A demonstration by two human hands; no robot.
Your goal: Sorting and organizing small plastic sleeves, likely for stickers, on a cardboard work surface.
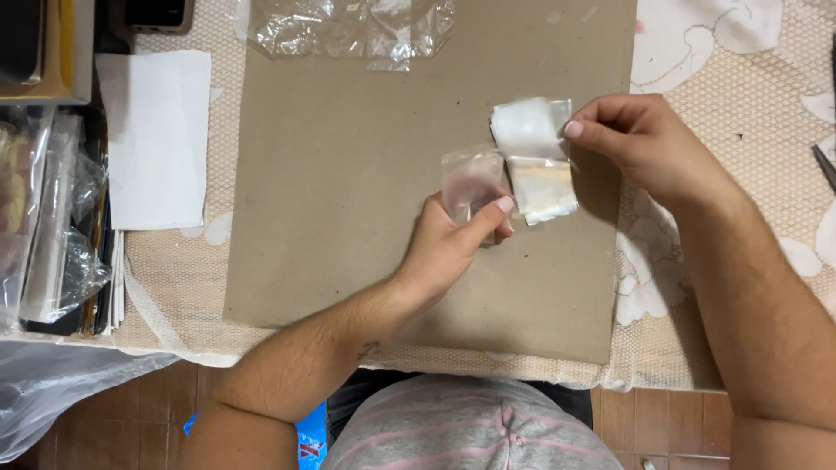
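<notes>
Cardboard sheet, clear bags, white paper

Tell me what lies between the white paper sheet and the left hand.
Only bare brown cardboard between white paper sheet and left hand, in the head view.

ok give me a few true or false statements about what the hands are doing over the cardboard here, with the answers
1. The left hand pinches a small clear plastic bag. True.
2. The right hand lies flat and empty on the table. False: it grips the edge of a small white packet.
3. Both hands work above a brown cardboard sheet. True.
4. A white sheet of paper lies on top of the cardboard. False: it lies to the left of the cardboard, on the lace tablecloth.
5. Crumpled clear plastic sits at the far edge of the cardboard. True.
</notes>
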